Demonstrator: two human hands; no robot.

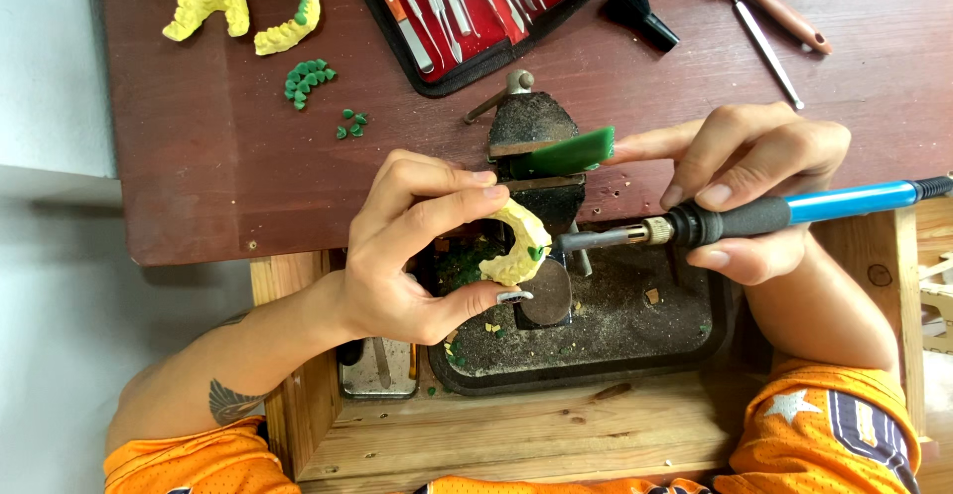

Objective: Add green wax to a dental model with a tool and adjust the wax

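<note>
yellow cast in left hand, iron touching

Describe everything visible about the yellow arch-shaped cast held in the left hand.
The cast is a pale yellow, horseshoe-shaped dental arch, matte and plaster-like, with a small green piece on its right end. The left hand pinches it between fingers above and thumb below, holding it tilted over the dark tray. The metal tip of the heated tool, gripped by the right hand, meets it at the green spot.
</note>
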